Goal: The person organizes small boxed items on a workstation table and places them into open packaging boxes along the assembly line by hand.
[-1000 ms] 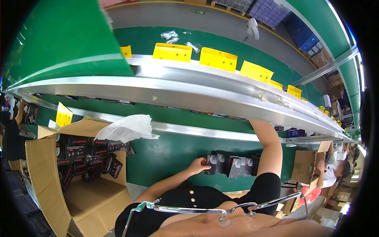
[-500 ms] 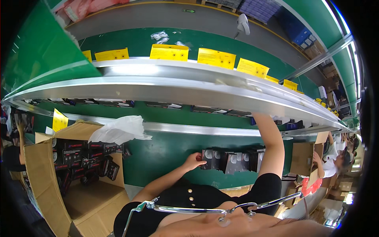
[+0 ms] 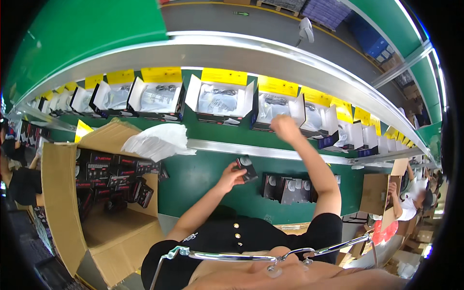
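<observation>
My left hand (image 3: 229, 178) grips a small black box (image 3: 246, 167) with a round pale picture on its face, held tilted over the green bench. Up at the shelf, my right hand (image 3: 286, 128) is curled closed at the front of an open box (image 3: 279, 108) with a yellow lid flap; its fingertips are hidden, and whatever they hold cannot be made out. That box has white inner flaps and a bagged item with a black cable inside. Between my arms, several more small black boxes (image 3: 291, 189) stand in a row on the bench, partly behind my right forearm.
An open carton (image 3: 60, 193) with several small black boxes inside stands at left, white wrapping (image 3: 159, 141) over its corner. More open yellow-flapped boxes (image 3: 220, 101) line the shelf behind a metal rail (image 3: 232, 147). Another carton (image 3: 373, 193) and a co-worker (image 3: 411, 203) are at right.
My left hand has lifted a small black box away from the row. My right hand, formerly hidden beneath the shelf edge, now shows at an open box. The view has shifted, revealing the shelf boxes.
</observation>
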`<state>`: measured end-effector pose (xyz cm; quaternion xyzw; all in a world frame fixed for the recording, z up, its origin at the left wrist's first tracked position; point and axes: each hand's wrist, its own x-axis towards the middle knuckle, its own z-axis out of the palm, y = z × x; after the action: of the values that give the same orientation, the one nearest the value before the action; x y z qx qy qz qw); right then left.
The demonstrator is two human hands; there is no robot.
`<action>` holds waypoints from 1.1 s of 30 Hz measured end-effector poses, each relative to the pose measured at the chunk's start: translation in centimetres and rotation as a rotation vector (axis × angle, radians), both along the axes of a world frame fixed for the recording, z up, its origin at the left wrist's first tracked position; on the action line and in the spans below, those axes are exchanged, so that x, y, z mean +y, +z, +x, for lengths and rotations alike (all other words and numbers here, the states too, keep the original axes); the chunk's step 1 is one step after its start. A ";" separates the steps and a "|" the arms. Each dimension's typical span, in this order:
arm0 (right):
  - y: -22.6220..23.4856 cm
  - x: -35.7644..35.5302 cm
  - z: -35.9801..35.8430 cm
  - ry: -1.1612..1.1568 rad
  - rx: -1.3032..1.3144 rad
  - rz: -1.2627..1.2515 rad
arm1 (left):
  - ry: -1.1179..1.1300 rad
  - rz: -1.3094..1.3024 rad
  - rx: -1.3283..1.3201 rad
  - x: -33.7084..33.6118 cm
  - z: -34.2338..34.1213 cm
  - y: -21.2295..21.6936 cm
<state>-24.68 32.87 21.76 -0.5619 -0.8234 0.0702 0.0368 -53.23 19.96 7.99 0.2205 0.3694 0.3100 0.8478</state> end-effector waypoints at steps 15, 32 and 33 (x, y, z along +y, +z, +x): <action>1.1 5.2 -5.4 0.036 0.359 0.376 | 0.048 -0.132 -0.036 3.1 1.0 -1.3; -9.7 3.8 -3.1 0.059 0.167 0.209 | -0.583 0.389 0.674 -5.0 12.1 -10.3; -9.0 1.2 -4.1 0.033 0.333 0.169 | -0.519 0.309 0.616 -5.1 11.8 -12.2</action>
<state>-28.74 34.03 12.75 -0.5238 -0.8181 0.0932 0.2184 -41.42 14.89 -4.25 0.5126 0.4867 0.0580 0.7050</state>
